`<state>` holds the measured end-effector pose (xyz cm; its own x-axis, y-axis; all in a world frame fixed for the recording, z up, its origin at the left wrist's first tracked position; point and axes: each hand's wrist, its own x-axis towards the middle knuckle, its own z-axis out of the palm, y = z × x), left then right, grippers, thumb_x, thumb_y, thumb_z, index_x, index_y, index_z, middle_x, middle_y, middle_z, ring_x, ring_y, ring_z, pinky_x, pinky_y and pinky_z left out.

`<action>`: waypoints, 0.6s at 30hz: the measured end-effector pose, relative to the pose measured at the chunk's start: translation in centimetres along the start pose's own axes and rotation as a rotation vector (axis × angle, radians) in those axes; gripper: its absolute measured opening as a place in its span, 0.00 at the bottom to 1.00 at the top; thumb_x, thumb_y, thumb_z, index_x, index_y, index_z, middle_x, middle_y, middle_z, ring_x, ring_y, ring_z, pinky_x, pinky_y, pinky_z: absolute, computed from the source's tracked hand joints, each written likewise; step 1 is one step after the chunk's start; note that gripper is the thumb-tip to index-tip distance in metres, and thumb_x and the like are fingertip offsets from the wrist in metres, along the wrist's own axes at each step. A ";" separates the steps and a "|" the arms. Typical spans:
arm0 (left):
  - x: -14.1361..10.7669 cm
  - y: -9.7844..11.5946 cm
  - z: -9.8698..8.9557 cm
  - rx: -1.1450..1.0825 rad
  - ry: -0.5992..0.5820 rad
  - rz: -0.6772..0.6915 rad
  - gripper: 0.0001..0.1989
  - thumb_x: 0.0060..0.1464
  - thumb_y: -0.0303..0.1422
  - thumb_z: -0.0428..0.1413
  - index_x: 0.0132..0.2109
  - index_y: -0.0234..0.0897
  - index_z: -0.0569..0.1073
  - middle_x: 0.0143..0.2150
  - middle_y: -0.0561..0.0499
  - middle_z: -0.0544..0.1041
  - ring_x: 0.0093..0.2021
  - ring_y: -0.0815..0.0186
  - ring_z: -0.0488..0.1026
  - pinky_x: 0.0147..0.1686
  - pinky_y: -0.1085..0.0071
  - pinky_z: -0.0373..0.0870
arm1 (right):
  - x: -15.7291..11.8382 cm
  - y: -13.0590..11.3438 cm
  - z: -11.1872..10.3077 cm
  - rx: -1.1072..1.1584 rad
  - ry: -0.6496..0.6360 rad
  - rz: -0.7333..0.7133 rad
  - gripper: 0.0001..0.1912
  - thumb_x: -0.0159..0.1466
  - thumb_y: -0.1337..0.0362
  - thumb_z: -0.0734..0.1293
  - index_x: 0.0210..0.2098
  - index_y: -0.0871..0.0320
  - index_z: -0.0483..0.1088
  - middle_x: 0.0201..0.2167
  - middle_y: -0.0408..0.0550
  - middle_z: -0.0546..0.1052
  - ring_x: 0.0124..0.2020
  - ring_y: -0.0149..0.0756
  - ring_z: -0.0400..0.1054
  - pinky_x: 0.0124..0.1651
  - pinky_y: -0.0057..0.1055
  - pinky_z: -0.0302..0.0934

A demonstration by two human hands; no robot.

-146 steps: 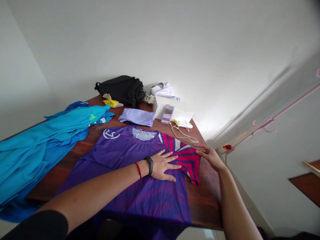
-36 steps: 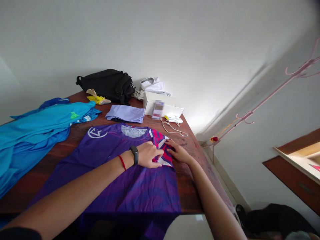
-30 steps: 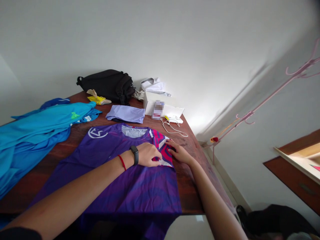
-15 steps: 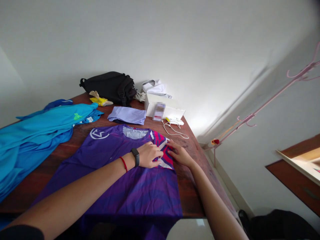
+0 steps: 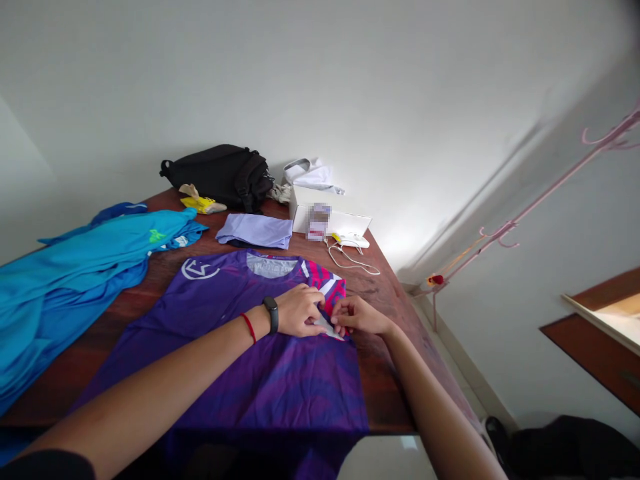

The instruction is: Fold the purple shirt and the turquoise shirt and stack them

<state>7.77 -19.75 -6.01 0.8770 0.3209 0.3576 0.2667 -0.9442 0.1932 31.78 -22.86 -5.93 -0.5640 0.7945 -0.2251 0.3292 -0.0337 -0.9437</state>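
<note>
Shirt [image 5: 280,380] flat on tabletop [image 5: 385,407] beneath our left hand [image 5: 303,310], collar [image 5: 273,267] beyond it, long axis running back toward us. Sleeve [image 5: 329,287] between our hands — right hand [image 5: 360,317] nearer outer edge, pinching cloth there. Left fingers curled on sleeve — grip, we cannot tell.

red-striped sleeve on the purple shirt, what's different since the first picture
The sleeve, spread outward then, is now folded in toward the middle of the purple shirt. The right hand moved inward with it and now pinches near its lower edge; the left hand went from flat to curled fingers. Blue clothing and black bag stayed put.
</note>
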 end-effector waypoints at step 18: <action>-0.4 -1.3 0.4 0.106 0.032 -0.214 0.18 0.59 0.48 0.58 0.46 0.38 0.77 0.50 0.46 0.75 0.48 0.58 0.72 0.46 0.64 0.65 | -0.8 0.4 -1.6 -0.166 -0.015 -0.003 0.16 0.58 0.52 0.73 0.33 0.59 0.73 0.20 0.40 0.73 0.17 0.26 0.63 0.18 0.22 0.57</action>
<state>7.19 -18.65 -6.79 0.7831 0.5153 0.3481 0.4873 -0.8563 0.1713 33.54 -22.58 -5.71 -0.5760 0.7854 -0.2267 0.4471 0.0705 -0.8917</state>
